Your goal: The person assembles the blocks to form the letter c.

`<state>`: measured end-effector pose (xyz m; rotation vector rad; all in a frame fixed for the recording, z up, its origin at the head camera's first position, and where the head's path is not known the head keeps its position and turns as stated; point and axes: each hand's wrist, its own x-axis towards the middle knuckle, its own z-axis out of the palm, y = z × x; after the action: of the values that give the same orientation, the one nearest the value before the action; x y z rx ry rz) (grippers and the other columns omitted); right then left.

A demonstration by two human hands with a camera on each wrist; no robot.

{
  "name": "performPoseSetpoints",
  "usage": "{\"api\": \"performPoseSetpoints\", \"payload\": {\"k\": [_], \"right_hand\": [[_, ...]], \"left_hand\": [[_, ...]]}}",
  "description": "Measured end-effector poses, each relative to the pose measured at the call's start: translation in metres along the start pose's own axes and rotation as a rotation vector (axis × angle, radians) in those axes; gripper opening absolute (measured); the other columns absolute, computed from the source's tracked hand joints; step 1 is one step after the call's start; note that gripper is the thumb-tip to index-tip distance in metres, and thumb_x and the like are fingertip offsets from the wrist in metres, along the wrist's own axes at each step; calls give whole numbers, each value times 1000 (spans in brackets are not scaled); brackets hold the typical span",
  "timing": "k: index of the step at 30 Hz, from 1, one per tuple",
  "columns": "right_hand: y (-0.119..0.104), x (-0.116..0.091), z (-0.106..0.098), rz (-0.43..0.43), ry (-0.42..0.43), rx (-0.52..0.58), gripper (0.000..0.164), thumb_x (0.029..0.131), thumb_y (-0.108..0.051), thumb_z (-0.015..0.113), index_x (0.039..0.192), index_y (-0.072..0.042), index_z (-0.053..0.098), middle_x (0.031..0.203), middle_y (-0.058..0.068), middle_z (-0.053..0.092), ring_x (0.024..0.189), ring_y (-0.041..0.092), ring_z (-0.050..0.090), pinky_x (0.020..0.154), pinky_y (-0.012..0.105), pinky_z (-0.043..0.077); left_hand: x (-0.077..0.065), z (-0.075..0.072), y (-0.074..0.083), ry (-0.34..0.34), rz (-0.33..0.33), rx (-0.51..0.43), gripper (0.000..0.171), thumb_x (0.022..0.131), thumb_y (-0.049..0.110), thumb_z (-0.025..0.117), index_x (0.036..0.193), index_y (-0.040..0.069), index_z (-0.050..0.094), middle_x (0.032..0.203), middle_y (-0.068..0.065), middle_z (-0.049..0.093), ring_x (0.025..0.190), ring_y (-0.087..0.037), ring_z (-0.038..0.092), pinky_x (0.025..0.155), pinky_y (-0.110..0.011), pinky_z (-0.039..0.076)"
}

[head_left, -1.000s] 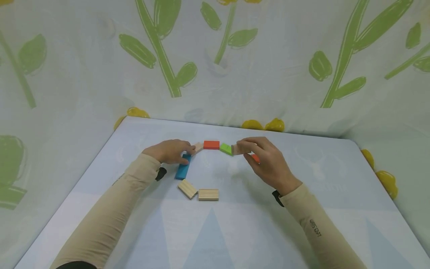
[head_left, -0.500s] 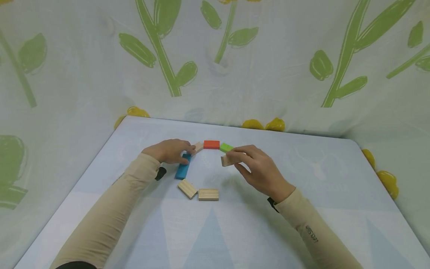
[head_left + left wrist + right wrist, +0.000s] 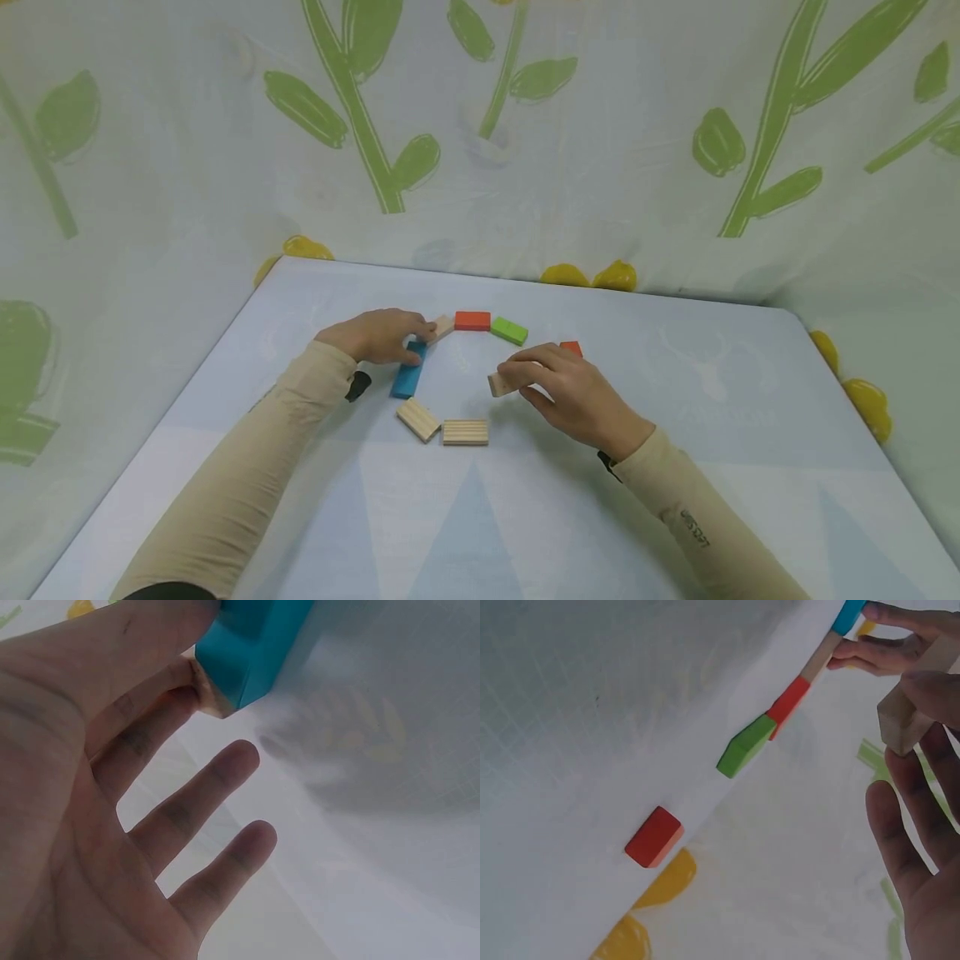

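In the head view my left hand rests at the left bend of a curved row of blocks. Its thumb lies on the blue block and its fingertips touch a plain wooden block; the other fingers reach out loosely in the left wrist view. My right hand pinches another plain wooden block between thumb and fingers, held above the table inside the curve. Beyond it are a red block and a green block, end to end at the back of the row.
A second red block lies apart, right of the green one, partly behind my right hand in the head view. Two grooved wooden blocks lie at the near side of the curve. A patterned curtain hangs behind the table.
My right hand has drawn nearer and a little left with its wooden block, away from the green block, which now shows whole. The left hand stays in place.
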<state>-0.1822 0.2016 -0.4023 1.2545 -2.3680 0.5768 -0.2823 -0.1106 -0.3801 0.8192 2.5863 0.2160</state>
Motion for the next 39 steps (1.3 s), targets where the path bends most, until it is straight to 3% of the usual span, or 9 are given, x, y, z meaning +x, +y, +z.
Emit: {"api": "performPoseSetpoints", "payload": {"k": [8, 17, 27, 39], "right_hand": [[1, -8, 6, 8, -70, 9, 42, 83, 2, 81, 121, -13, 69, 120, -2, 68, 113, 16, 63, 92, 31, 56], [-2, -12, 14, 51, -194, 10, 34, 85, -7, 82, 117, -16, 75, 111, -3, 69, 106, 13, 64, 91, 31, 56], [-4, -13, 18, 98, -337, -21, 37, 90, -6, 78, 125, -16, 73, 116, -4, 69, 110, 15, 64, 93, 33, 55], [-4, -12, 16, 113, -344, -18, 38, 87, -5, 80, 122, -16, 75, 115, -3, 70, 108, 16, 64, 90, 34, 56]], "left_hand": [[0, 0, 0, 7, -1, 2, 45, 96, 22, 72, 139, 12, 63, 153, -11, 49, 143, -34, 41, 117, -53, 34], [0, 1, 0, 4, -12, -7, 44, 96, 22, 72, 139, 12, 64, 153, -11, 48, 143, -33, 41, 117, -53, 33], [1, 2, -1, 14, 0, 2, 44, 96, 22, 72, 138, 13, 64, 153, -11, 49, 143, -34, 41, 117, -53, 34], [0, -1, 0, 6, 4, 3, 43, 97, 22, 72, 138, 12, 65, 153, -11, 49, 142, -34, 42, 117, -53, 34]]}}
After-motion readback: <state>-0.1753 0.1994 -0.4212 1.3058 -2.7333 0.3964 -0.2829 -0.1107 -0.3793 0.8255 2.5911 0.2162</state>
